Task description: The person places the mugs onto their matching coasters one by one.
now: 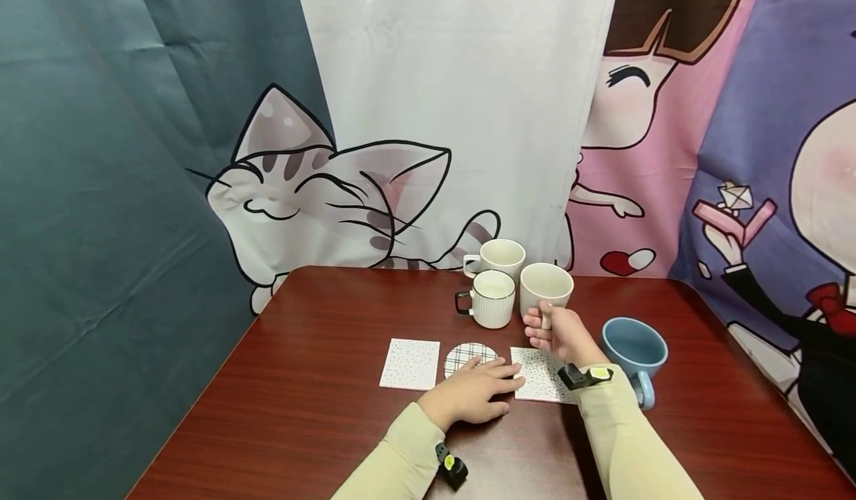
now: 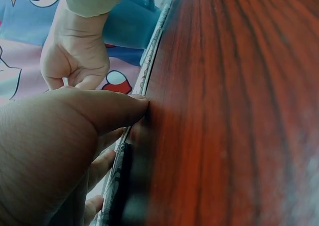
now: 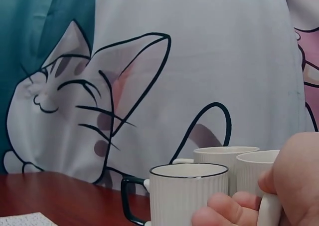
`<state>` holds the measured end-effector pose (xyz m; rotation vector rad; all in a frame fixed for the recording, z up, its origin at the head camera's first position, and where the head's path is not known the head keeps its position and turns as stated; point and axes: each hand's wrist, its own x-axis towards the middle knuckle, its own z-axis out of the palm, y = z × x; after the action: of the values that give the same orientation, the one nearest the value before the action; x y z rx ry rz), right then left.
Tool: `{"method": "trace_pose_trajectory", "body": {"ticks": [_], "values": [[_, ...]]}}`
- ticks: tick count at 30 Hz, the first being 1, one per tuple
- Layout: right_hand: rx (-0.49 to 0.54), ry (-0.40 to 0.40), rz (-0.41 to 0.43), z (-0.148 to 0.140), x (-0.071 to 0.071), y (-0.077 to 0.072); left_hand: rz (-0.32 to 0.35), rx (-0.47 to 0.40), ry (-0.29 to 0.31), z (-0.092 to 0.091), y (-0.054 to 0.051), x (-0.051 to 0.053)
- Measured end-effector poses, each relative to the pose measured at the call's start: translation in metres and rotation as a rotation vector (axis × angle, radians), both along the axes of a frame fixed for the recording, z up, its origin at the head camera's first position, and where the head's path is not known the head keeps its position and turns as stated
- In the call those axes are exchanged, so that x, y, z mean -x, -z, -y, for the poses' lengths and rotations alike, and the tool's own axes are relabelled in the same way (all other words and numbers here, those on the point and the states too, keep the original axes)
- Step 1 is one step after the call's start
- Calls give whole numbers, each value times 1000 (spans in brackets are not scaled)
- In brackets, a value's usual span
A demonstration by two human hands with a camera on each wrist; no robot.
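Note:
My right hand (image 1: 564,333) pinches the handle (image 3: 269,210) of a plain white mug (image 1: 546,283), thumb on one side and curled fingers on the other. In the head view my left hand (image 1: 473,392) lies with spread fingers over a round plaid coaster (image 1: 461,354). Its fingertips reach the edge of a speckled square coaster (image 1: 543,381). Left of the held mug stands a ribbed white mug with a black rim and handle (image 1: 493,301). Another white mug (image 1: 503,255) stands behind that one.
A second speckled square coaster (image 1: 410,364) lies on the left of the brown wooden table (image 1: 301,411). The blue mug (image 1: 634,351) stands right of my right wrist, handle toward me. A cartoon-printed curtain (image 1: 455,76) hangs behind the table.

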<state>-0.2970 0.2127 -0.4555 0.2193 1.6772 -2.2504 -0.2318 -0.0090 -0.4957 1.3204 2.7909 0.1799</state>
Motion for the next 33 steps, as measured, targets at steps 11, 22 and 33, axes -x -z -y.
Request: {"method": "trace_pose_trajectory", "body": {"ticks": [11,22,33], "values": [[-16,-6,-67,-6,-3,5,-3,7,2,-2,1,0],[-89,34,-147,-4,-12,8,2,2,-3,-1,2,1],[-105,61,-196,0,-32,-11,-5,-2,2,-1,3,2]]}}
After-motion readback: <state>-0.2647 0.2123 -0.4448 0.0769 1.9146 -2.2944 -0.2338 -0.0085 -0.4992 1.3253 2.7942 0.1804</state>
